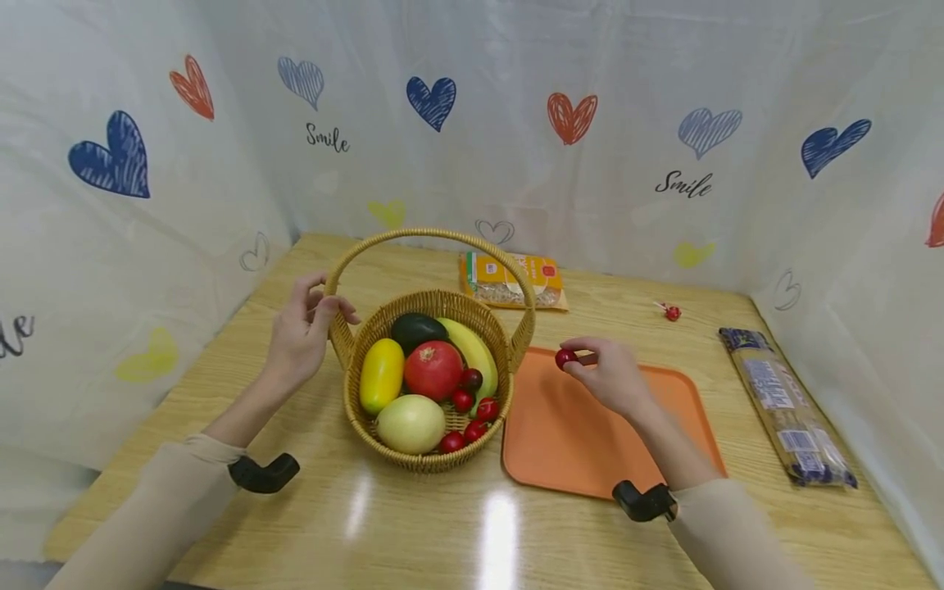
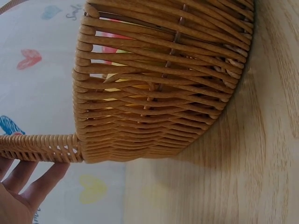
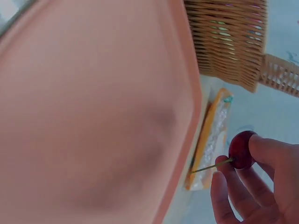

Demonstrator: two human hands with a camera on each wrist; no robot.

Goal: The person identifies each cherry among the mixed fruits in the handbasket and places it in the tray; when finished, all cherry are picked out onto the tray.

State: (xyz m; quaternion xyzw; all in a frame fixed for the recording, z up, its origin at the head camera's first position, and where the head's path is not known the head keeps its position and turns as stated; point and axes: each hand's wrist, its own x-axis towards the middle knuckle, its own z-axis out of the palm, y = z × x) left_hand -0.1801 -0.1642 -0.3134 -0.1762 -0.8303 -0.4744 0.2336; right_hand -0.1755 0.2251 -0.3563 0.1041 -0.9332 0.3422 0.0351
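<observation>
My right hand [image 1: 610, 377] pinches a dark red cherry [image 3: 241, 150] between thumb and fingers, above the orange tray [image 1: 549, 447]. The cherry's thin green stem shows in the right wrist view. At the left side of the wicker basket [image 1: 425, 461], my left hand [image 1: 301, 332] grips the lower part of its arched handle [image 2: 42, 147]. Inside the basket lie a pomegranate [image 1: 433, 370], a banana [image 1: 472, 348], a dark green avocado [image 1: 418, 332], a yellow oval fruit [image 1: 382, 375], a pale round melon [image 1: 410, 424] and several cherries [image 1: 475, 431].
Behind the basket lies an orange-and-clear food packet [image 1: 516, 280]. A small red wrapped lollipop [image 1: 671, 313] sits at the back right. Along the right edge of the wooden table [image 1: 420, 524] is a long packet of noodles [image 1: 785, 406]. A heart-printed curtain [image 1: 501, 180] surrounds the table.
</observation>
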